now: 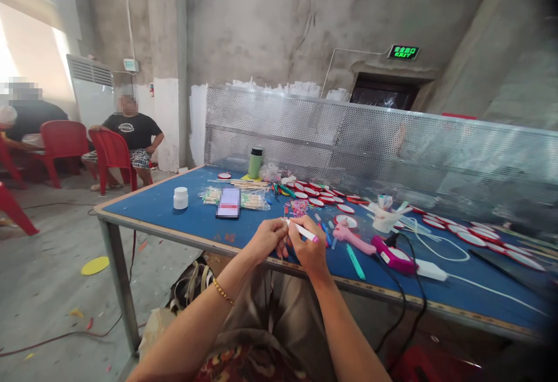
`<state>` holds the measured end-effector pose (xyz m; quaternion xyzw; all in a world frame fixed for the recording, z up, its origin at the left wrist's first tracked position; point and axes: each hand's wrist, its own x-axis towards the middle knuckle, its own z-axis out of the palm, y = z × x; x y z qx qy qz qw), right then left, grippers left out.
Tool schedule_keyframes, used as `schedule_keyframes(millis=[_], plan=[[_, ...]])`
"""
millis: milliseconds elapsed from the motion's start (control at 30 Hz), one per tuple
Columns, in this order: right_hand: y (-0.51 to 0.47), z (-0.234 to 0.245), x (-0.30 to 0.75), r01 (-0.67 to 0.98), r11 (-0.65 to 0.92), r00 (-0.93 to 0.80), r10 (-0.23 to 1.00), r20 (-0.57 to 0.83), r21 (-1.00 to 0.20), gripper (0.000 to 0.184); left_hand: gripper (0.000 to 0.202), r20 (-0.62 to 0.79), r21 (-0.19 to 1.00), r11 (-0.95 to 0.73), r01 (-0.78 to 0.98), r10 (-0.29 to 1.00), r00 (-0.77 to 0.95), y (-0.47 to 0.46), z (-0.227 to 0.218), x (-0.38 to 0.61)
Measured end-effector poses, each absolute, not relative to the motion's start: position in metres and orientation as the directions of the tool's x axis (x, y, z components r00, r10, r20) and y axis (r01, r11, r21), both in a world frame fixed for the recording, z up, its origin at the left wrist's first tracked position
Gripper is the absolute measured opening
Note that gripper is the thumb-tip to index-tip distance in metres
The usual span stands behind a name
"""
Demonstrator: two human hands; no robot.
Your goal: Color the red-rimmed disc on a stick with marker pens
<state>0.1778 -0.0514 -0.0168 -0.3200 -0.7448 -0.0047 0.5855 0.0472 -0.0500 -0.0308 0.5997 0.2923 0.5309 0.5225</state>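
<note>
- I read the left hand point(268, 236) and the right hand point(310, 252) side by side, touching, above the near edge of the blue-topped table point(196, 225).
- Both hands hold a thin white stick with a pink tip point(301, 231). It lies tilted, with the pink end toward the lower right.
- The left fingers point(281, 232) are pinched around the stick's left end. The right fingers point(300, 241) are pressed together on its shaft, close to the pink tip.
- A gold bead bracelet point(223, 292) sits on the left wrist.
- Just beyond the right hand lie a pink plastic handle-shaped tool point(354, 241), a turquoise stick point(356, 261) and a magenta tool on a black cable point(392, 257).
- Farther back I see red-rimmed white round discs point(314, 193), clear bags of wooden sticks point(250, 199), a small white jar point(180, 197) and a green cylindrical bottle point(255, 163).
- A perforated metal panel point(349, 138) stands along the far side of the table.
- To the left, well apart, people sit by red plastic chairs point(111, 152).
</note>
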Motion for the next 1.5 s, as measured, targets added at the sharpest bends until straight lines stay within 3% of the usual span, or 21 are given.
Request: schedule_keyframes(millis=[833, 1267, 1500], plan=[[-0.0483, -0.0195, 0.1789, 0.512, 0.797, -0.11, 0.429, 0.896, -0.319, 0.015, 0.035, 0.339, 0.935, -0.295, -0.196, 0.903, 0.262, -0.0464, -0.0339, 0.0471], [-0.0495, -0.0185, 0.1781, 0.475, 0.809, -0.14, 0.456, 0.879, -0.344, 0.014, 0.035, 0.333, 0.939, -0.294, -0.181, 0.909, 0.252, -0.0459, -0.0352, 0.0483], [-0.048, -0.0197, 0.1787, 0.504, 0.787, -0.077, 0.451, 0.889, -0.356, 0.015, 0.035, 0.337, 0.938, -0.3, -0.172, 0.906, 0.256, -0.0458, -0.0355, 0.0482]])
